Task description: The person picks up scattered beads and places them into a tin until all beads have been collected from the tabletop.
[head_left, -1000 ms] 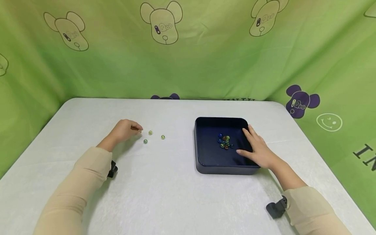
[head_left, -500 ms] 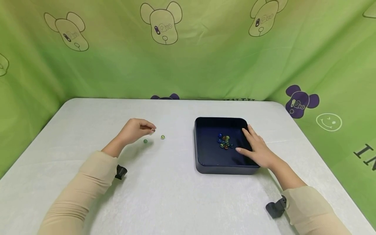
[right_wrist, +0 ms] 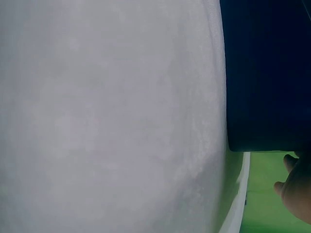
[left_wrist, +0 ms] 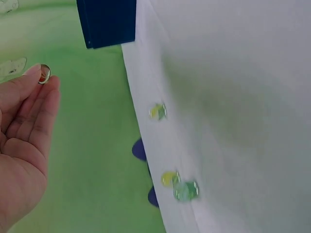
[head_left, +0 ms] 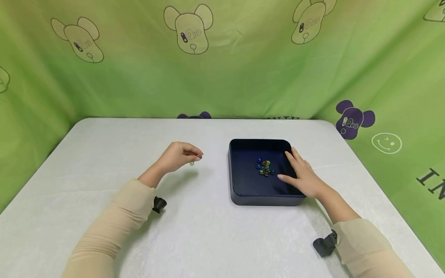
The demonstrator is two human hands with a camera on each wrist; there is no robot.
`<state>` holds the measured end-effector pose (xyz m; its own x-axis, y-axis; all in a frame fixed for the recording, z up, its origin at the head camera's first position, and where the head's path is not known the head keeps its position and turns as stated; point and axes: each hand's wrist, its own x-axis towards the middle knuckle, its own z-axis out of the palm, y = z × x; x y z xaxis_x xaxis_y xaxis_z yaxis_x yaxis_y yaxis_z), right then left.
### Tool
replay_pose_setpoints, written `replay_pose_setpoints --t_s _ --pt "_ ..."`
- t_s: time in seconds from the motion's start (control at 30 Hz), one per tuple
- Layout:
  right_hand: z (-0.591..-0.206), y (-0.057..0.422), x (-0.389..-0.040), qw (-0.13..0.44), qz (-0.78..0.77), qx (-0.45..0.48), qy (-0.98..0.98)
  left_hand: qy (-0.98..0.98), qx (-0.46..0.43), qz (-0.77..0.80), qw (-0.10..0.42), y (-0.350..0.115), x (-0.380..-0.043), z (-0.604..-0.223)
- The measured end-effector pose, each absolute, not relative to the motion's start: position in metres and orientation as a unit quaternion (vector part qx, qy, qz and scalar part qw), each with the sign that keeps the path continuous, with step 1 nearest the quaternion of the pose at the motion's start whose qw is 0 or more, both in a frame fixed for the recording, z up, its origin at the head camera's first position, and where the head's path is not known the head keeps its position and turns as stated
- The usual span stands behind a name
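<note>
Between thumb and fingertips my left hand (head_left: pixel 179 157) pinches a clear glass marble (left_wrist: pixel 44 74) with a reddish streak, held above the table left of the box. Three more marbles lie on the cloth in the left wrist view: a yellow-green one (left_wrist: pixel 157 111), another yellow one (left_wrist: pixel 170 178) and a green one (left_wrist: pixel 186 191). The head view shows just one marble (head_left: pixel 192 163), partly behind my left hand. A dark blue square box (head_left: pixel 267 200) holds several blue, green and brown marbles (head_left: pixel 265 166). My right hand (head_left: pixel 303 177) rests with spread fingers on its right rim.
A white cloth (head_left: pixel 205 235) covers the table. Green printed fabric (head_left: pixel 222 77) hangs behind and at the sides. Dark wrist cameras sit on both sleeves. In the right wrist view, the box wall (right_wrist: pixel 267 87) fills the upper right.
My left hand has moved right toward the box, past the loose marbles, with the marble in its fingers. My right hand has stayed at the box rim.
</note>
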<state>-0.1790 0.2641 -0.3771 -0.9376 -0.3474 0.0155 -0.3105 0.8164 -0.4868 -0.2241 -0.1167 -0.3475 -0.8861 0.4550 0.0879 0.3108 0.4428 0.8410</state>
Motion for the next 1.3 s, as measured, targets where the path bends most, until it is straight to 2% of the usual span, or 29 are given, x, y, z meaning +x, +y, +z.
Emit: replay_pose_setpoints --t_s 0.73,1.3 --pt "-0.376 0.264 -0.178 0.033 -0.245 -0.171 0.954 0.807 0.299 0.5 0.098 -0.049 -0.226 -0.356" --pt "-0.377 0.262 -0.179 0.025 -0.244 -0.175 0.954 0.826 0.381 0.398 0.119 -0.014 -0.238 -0.35"
